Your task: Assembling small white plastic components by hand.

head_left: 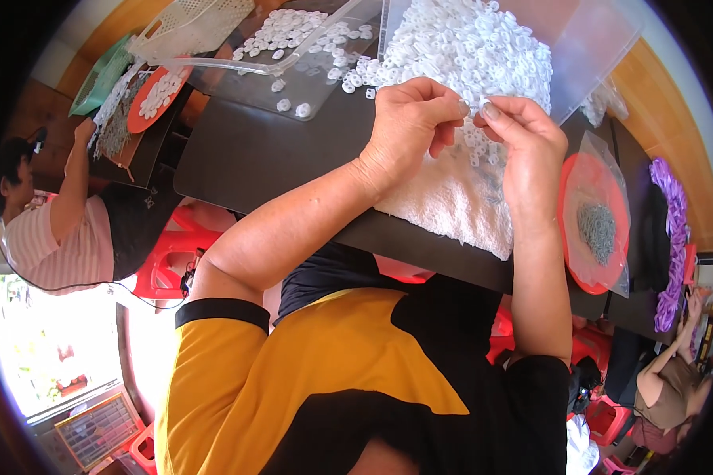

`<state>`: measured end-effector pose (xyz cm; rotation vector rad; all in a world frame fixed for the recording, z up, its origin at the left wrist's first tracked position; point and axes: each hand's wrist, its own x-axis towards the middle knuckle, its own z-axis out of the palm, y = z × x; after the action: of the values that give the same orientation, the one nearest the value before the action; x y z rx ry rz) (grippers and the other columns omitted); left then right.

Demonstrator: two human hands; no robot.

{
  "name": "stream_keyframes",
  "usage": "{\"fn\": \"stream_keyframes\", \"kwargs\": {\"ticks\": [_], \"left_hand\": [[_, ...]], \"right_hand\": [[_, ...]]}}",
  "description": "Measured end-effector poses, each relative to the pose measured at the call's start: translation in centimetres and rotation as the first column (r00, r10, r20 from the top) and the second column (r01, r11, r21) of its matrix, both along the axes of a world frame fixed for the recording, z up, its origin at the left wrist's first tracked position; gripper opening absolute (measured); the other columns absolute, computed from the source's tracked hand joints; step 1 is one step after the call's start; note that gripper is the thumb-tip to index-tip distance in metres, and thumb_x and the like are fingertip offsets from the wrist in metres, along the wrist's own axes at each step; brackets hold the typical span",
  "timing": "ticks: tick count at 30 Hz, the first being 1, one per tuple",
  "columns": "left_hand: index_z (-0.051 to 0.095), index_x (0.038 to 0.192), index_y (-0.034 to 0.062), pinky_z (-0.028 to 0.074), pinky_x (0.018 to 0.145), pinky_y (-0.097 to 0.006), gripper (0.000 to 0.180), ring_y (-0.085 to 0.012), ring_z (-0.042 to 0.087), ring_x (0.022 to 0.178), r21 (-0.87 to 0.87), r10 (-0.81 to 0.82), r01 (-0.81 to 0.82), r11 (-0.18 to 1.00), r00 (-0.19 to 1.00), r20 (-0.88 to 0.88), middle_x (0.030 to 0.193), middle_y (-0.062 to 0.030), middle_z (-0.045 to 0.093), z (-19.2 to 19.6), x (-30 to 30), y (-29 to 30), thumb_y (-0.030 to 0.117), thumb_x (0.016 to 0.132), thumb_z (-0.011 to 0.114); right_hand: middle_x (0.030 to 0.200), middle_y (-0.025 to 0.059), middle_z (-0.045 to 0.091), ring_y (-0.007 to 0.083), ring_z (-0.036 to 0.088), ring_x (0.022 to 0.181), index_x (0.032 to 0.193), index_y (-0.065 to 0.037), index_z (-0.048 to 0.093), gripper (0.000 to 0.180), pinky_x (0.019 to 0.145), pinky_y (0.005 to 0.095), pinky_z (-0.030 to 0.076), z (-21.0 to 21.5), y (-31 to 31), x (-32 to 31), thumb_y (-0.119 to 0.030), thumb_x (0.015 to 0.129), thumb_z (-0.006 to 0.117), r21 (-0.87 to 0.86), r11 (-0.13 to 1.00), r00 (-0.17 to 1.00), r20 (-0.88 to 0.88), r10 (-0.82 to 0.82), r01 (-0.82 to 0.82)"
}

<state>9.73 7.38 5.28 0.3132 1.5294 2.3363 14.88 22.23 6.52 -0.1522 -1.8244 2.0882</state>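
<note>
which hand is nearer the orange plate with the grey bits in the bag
Right. The right hand is just beside the orange plate, up and to its left. The left hand is farther away, beyond the right hand, over the white towel.

Daylight is bright and even, strongest at lower left, where the view overexposes to white. Shadows are soft. White plastic pieces (467, 47) glare slightly. Fisheye bends edges; black vignette rings the sharp centre.

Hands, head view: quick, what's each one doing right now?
Left hand: fingers pinched shut at the tips, apparently on a small white plastic piece.
Right hand: pinched closed against the same spot; contents too small to tell.
</note>
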Motion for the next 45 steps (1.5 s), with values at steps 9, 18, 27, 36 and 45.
{"fn": "stream_keyframes", "kwargs": {"ticks": [9, 18, 27, 36, 45], "left_hand": [[0.062, 0.086, -0.0023, 0.04, 0.044, -0.023, 0.011, -0.0102, 0.055, 0.052, -0.073, -0.006, 0.0, 0.997, 0.997, -0.079, 0.07, -0.0059, 0.062, 0.3, 0.4, 0.1, 0.006, 0.083, 0.068], [0.064, 0.097, -0.0011, 0.042, 0.048, -0.021, 0.018, -0.0084, 0.058, 0.062, -0.016, -0.157, 0.157, 0.987, 0.965, -0.211, 0.079, -0.0047, 0.064, 0.5, 0.3, -0.2, 0.003, 0.082, 0.073], [0.064, 0.095, 0.0005, 0.044, 0.048, -0.02, 0.029, -0.0053, 0.056, 0.061, -0.137, -0.222, 0.186, 0.973, 0.916, -0.334, 0.074, -0.0011, 0.06, 0.5, -0.1, -0.3, 0.003, 0.073, 0.082], [0.064, 0.101, -0.0001, 0.047, 0.056, -0.019, 0.032, -0.0052, 0.059, 0.069, -0.248, -0.15, 0.02, 0.968, 0.843, -0.516, 0.08, -0.0009, 0.062, 0.1, 0.0, -0.4, 0.005, 0.074, 0.081], [0.063, 0.093, 0.0005, 0.049, 0.065, -0.019, 0.028, -0.0052, 0.058, 0.072, -0.134, -0.148, 0.096, 0.986, 0.875, -0.461, 0.077, 0.0005, 0.061, 1.1, 1.3, -1.1, 0.002, 0.073, 0.082]], "right_hand": [[0.084, 0.0074, 0.067, 0.0131, 0.062, 0.078, 0.093, 0.005, 0.068, 0.012, 0.075, 0.0245, 0.047, 0.1, -0.4, 0.0, -0.003, 0.083, 0.068, 0.027, 0.999, 1.0, -0.019, 0.02, -0.019], [0.087, 0.0078, 0.068, 0.0149, 0.063, 0.08, 0.096, 0.004, 0.067, 0.016, 0.077, 0.0277, 0.047, 0.7, 1.9, -0.2, -0.005, 0.083, 0.068, -0.049, 0.99, 0.991, 0.011, 0.135, -0.134], [0.087, 0.0071, 0.068, 0.0146, 0.063, 0.079, 0.105, 0.001, 0.064, 0.024, 0.076, 0.0271, 0.047, 1.7, 2.2, 0.2, -0.007, 0.083, 0.068, -0.031, 0.961, 0.959, 0.049, 0.278, -0.276], [0.075, 0.0028, 0.063, 0.0118, 0.061, 0.07, 0.089, 0.0, 0.066, 0.023, 0.067, 0.0251, 0.047, 2.0, 2.3, 0.5, -0.023, 0.09, 0.064, 0.129, 0.915, 0.918, 0.173, 0.358, -0.381], [0.067, 0.0021, 0.059, 0.0121, 0.056, 0.056, 0.083, 0.0, 0.063, 0.024, 0.059, 0.0248, 0.046, 1.9, 1.9, 0.9, -0.023, 0.091, 0.063, 0.004, 0.882, 0.872, 0.154, 0.466, -0.472]]}}
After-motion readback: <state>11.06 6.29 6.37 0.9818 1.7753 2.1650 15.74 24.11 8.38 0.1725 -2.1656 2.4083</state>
